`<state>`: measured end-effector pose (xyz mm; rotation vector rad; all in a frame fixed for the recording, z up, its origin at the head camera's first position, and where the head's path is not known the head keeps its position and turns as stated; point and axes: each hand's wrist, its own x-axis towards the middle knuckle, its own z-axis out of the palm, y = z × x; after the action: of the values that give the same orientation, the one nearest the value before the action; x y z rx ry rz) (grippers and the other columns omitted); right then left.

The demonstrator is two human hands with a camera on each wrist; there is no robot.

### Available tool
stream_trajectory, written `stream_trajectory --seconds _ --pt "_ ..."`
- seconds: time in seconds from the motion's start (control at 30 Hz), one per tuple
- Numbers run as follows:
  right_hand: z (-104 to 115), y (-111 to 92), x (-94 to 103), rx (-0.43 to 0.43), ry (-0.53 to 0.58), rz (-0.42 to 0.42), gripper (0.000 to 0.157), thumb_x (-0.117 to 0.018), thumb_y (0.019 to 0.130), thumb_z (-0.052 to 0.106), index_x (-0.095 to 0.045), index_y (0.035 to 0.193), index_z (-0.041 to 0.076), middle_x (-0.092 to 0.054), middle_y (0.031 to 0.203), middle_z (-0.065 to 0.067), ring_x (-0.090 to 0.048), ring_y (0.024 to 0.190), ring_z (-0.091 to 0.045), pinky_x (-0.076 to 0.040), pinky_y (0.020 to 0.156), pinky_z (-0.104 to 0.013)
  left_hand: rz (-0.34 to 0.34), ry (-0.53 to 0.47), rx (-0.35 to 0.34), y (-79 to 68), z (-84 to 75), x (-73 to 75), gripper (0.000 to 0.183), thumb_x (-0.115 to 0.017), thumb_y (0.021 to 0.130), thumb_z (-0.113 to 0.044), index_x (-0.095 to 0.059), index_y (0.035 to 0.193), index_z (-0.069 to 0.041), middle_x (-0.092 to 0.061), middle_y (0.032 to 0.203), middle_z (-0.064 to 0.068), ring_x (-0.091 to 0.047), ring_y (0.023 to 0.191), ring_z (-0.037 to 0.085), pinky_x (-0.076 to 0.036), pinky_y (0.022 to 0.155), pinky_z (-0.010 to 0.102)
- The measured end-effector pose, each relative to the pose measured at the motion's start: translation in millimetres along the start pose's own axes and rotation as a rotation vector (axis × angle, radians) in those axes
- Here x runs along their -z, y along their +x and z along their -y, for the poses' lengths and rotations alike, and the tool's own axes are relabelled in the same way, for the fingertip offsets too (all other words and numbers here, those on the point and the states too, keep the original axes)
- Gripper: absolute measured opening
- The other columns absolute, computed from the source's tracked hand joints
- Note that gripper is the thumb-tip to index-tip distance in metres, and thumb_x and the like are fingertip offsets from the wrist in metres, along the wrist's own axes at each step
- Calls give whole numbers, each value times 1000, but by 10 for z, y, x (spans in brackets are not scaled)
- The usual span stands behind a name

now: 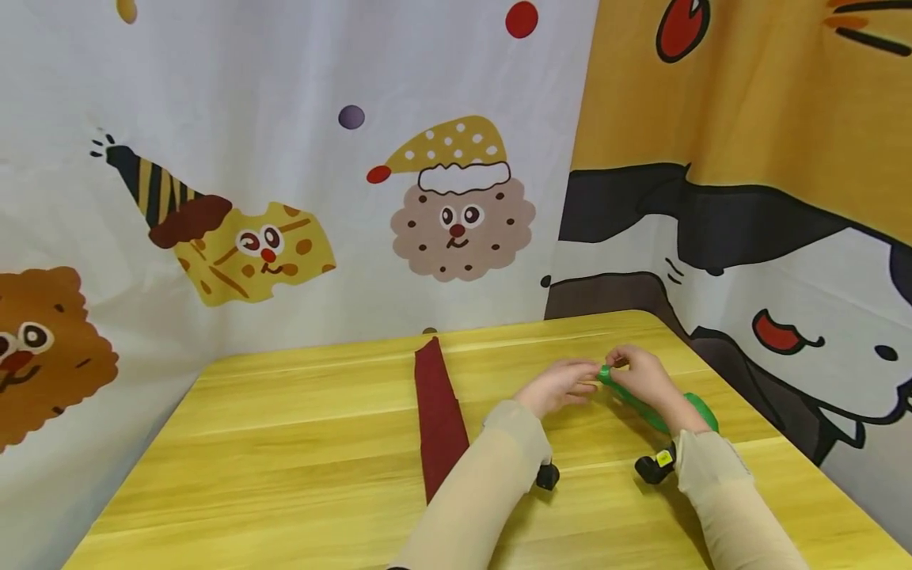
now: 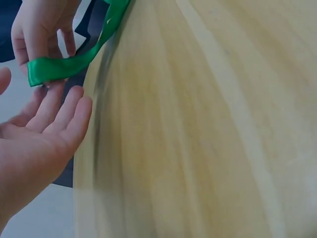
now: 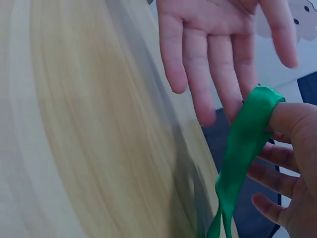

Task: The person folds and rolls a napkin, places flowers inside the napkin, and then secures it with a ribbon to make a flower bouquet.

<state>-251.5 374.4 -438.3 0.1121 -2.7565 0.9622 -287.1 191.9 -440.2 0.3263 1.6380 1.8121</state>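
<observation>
A glossy green ribbon [image 3: 247, 129] is folded over near its end, where my right hand [image 1: 644, 378] pinches it between thumb and fingers. From there it trails down behind the right wrist toward the tabletop, seen as a green loop in the head view. My left hand [image 1: 559, 385] reaches in from the left, its fingers extended, palm showing in both wrist views. Its fingertips [image 2: 74, 94] lie close by the ribbon's fold; whether they touch it is hard to tell. Nothing is gripped in the left hand.
A dark red strip of cloth [image 1: 438, 412] lies lengthwise on the yellow wooden table [image 1: 299, 443], left of my left forearm, which covers its near end. Small black wrist devices sit under both cuffs. A printed curtain [image 1: 285, 95] hangs along the table's far and right edges.
</observation>
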Motion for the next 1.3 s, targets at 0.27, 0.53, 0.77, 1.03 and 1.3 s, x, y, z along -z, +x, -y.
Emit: stream_trajectory --seconds 0.27,0.53,0.77,1.03,1.3 --pt "130 -17 4 -6 26 -22 3 -62 89 7 -62 92 5 -67 97 -13 -64 93 -35 -51 73 -43 -47 38 -3 -97 -109 -26 34 -72 89 -29 -65 115 -8 -63 113 10 -59 110 32 -43 96 52" --pt "185 -39 -12 8 105 -14 8 -63 92 10 -59 91 2 -65 93 -11 -58 79 -22 -47 64 -32 -107 68 -27 -126 -134 -9 15 -69 90 -22 -69 97 -9 -65 94 0 -61 105 31 -41 95 54" --pt "209 -11 -7 63 361 160 13 -53 95 7 -52 105 -1 -62 98 -11 -61 82 -20 -50 73 -37 -109 135 -47 -177 -224 85 15 -65 91 -24 -69 93 -10 -66 79 0 -63 83 17 -42 93 53" --pt "340 120 45 -17 664 471 36 -32 106 29 -55 109 1 -58 89 -7 -57 86 -32 -41 90 -54 -50 228 -55 -263 -330 225 18 -64 93 -26 -70 97 -11 -65 80 -1 -61 82 16 -43 94 51" --pt "496 328 16 -90 637 675 45 -27 108 33 -58 98 2 -59 89 -10 -60 86 -28 -43 90 -54 42 298 -27 -344 -420 486 16 -58 94 -24 -68 93 -11 -61 75 -1 -60 76 15 -43 96 50"
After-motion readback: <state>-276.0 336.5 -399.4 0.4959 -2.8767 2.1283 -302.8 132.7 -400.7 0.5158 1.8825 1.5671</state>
